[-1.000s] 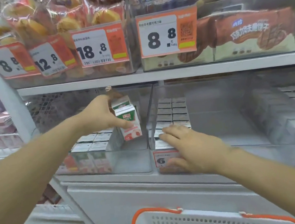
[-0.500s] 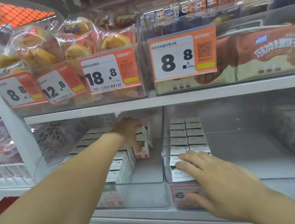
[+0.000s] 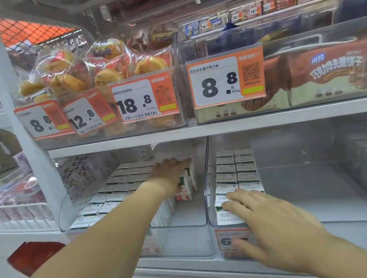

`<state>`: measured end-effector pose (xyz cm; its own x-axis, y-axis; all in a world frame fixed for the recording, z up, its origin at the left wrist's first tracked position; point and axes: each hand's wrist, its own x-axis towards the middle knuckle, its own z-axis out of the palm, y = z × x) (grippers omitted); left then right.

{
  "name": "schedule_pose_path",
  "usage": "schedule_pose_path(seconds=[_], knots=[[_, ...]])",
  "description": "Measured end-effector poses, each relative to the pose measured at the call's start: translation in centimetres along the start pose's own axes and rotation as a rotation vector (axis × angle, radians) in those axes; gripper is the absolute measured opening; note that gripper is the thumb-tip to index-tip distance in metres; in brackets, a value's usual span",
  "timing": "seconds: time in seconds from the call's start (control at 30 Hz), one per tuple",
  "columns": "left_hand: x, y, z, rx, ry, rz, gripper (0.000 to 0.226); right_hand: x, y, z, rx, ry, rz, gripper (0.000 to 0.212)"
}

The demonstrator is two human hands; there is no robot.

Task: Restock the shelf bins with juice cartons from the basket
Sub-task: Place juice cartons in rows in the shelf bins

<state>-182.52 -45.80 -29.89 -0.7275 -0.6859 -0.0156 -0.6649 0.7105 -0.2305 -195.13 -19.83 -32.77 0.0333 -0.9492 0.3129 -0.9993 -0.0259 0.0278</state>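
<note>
My left hand [image 3: 171,176] reaches deep into the left clear bin [image 3: 183,242] on the lower shelf and covers the top of a white, green and pink juice carton [image 3: 185,189] standing upright at the end of the rows. Several rows of the same cartons [image 3: 114,191] fill the bin's left side. My right hand [image 3: 270,228] lies flat, fingers spread, on the front cartons [image 3: 227,189] of the neighbouring bin and over its front edge, holding nothing. The basket is out of view.
The right bin [image 3: 326,191] has bare floor to the right of its two carton rows. An upper shelf [image 3: 200,128] close above holds bread and biscuit bins with orange price tags [image 3: 226,81]. A white upright post [image 3: 25,128] stands left; a red object [image 3: 33,254] sits on the floor.
My left hand has pushed the carton from the bin's front to deep at the back and set it among the rows. The view has tilted up, and the basket has dropped out of sight.
</note>
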Motion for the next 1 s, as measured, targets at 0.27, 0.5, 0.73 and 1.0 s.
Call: schedule_pose_path(seconds=[0.27,0.5,0.73,1.0], knots=[[0.2,0.5,1.5,0.054,-0.020,-0.014,0.067,0.1,0.0,0.1,-0.001,-0.022,-0.017,0.058],[0.3,0.7,0.9,0.108,-0.066,-0.051,0.070,0.1,0.4,0.1,-0.013,-0.025,-0.013,0.058],[-3.5,0.5,-0.7,-0.127,0.075,-0.050,0.070,0.0,0.3,-0.7,0.052,-0.075,-0.021,0.061],[-16.2,4.5,-1.5,-0.738,0.923,-0.031,0.009,0.1,0.7,-2.1,0.086,-0.052,-0.073,0.087]])
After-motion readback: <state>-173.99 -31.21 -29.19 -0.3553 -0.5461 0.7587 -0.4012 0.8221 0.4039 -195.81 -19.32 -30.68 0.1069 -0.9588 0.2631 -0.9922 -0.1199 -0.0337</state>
